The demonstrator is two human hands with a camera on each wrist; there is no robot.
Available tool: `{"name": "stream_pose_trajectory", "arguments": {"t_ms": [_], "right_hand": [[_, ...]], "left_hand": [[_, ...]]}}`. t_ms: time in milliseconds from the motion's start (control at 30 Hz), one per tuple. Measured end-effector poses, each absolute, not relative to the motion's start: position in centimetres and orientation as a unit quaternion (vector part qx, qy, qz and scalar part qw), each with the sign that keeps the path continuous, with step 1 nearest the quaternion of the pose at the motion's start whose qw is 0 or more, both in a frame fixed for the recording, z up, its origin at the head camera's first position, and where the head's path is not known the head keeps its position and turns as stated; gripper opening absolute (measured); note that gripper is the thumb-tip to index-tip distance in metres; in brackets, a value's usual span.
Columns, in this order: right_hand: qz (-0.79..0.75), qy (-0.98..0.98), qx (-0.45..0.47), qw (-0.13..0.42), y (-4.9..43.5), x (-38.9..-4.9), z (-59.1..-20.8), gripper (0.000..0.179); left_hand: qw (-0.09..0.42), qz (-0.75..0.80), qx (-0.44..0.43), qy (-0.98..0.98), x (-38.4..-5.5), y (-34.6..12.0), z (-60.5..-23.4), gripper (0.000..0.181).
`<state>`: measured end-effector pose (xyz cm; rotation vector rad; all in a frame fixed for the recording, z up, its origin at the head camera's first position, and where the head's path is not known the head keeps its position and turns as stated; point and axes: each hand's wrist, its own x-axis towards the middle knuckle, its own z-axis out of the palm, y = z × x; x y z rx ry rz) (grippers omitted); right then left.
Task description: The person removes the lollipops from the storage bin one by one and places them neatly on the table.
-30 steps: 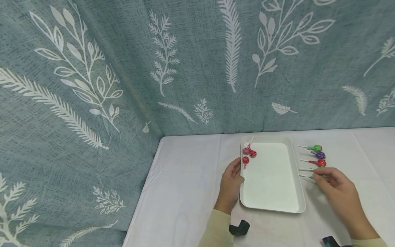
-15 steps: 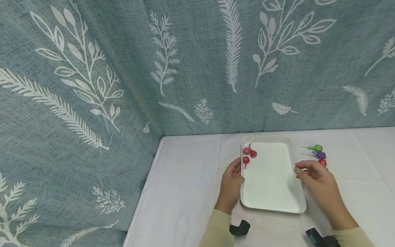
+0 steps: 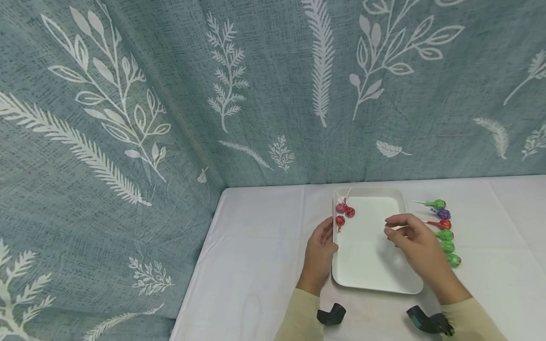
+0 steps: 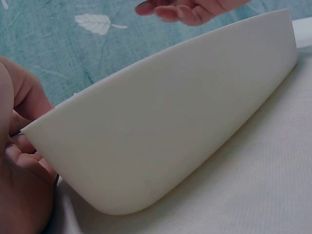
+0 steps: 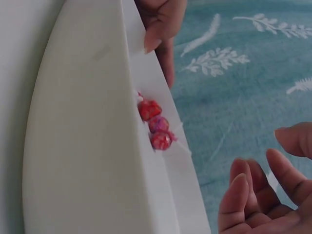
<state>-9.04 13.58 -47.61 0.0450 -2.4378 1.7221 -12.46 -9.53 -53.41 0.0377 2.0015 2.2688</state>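
My left hand (image 3: 317,260) grips the left rim of a white tray (image 3: 375,270), thumb over the edge and fingers along the outer side. In the left wrist view the tray's outer wall (image 4: 161,117) fills the middle. My right hand (image 3: 420,248) hovers over the tray's right part with loosely bent fingers. The right wrist view shows its thumb and forefinger apart, nothing between them. Inside the tray's far left corner lie three wrapped lollipops: a red one (image 3: 340,221), a pink one (image 3: 340,208) and another red one (image 3: 350,212).
Right of the tray, several lollipops form a column: a green one (image 3: 437,204), a purple one (image 3: 443,214), a red one (image 3: 443,225) and more green ones (image 3: 447,246), partly behind my right hand. A white cloth (image 3: 256,246) covers the table; a patterned teal curtain (image 3: 273,94) hangs behind.
My right hand has moved left from the lollipop column, across the tray's right rim to above the tray, uncovering the green lollipops. My left hand and the tray have stayed put.
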Motion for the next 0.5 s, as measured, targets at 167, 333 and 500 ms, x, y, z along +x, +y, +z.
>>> {"name": "stream_pose_trajectory", "arguments": {"t_ms": [167, 333, 500], "right_hand": [[0.583, -0.809, 0.031, 0.064, 12.8, -9.7, -47.4, 0.026], [0.595, -0.8, 0.046, 0.06, 12.0, -10.4, -47.1, 0.027], [0.602, -0.796, 0.054, 0.049, 11.2, -11.2, -47.0, 0.028]], "left_hand": [[0.058, 0.749, 0.013, 0.659, -12.5, -9.6, -53.5, 0.071], [0.057, 0.749, 0.013, 0.66, -12.5, -9.6, -53.6, 0.07], [0.058, 0.751, 0.012, 0.657, -12.4, -9.6, -53.4, 0.07]]}}
